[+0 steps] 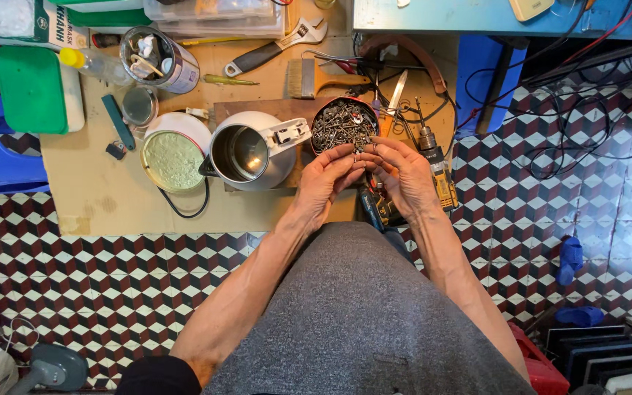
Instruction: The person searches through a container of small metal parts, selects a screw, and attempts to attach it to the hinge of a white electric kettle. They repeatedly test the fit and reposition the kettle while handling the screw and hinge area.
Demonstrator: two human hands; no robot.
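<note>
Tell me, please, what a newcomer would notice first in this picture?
First, the left hand and right hand meeting at the centre, fingertips pinching something too small to identify, just below a round tin of screws. Left of them an open metal kettle lies on cardboard, and a yellow drill lies by the right hand.

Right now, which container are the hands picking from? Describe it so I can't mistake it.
Start at the wooden board on the cardboard. Right of the open metal kettle sits a round tin, just beyond both hands' fingertips. It alone is heaped with dark screws and small metal parts.
</note>
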